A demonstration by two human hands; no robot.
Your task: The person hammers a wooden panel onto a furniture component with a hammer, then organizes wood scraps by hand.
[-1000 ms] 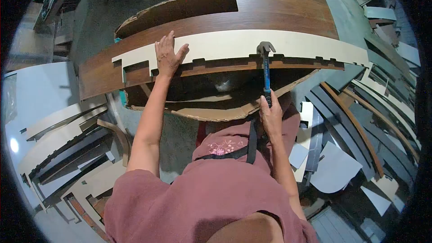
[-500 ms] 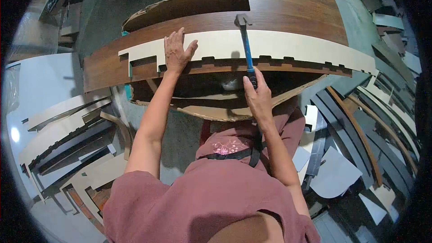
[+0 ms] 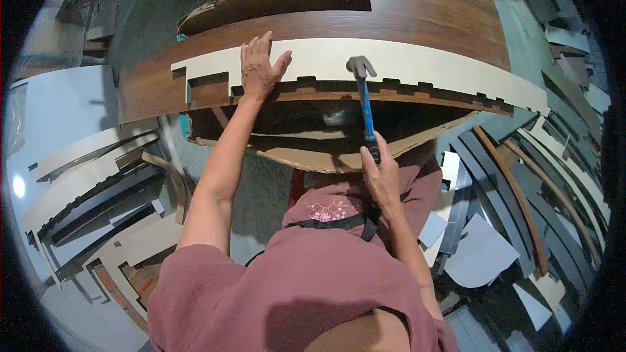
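Observation:
My left hand lies flat on a long cream board, its fingers stretched toward the far edge. Rectangular notches run along the board's near side, with a larger cut-out at its left end. Beneath it is a brown wood-grain panel. In my right hand is a claw hammer with a blue shaft and black grip, fingers wrapped round the grip. The hammer's metal head overlaps the cream board's near part in this view. Below the board is an open cardboard box with a dark inside.
Notched cream offcuts are piled at the left on a pale blue sheet. Dark strips and a grey-white piece lie on the floor at right. Another cardboard edge rises behind the brown panel.
My right hand has drawn the hammer down toward my body, its head now nearer the board's notched side. My left hand stays flat on the board; the view has shifted slightly.

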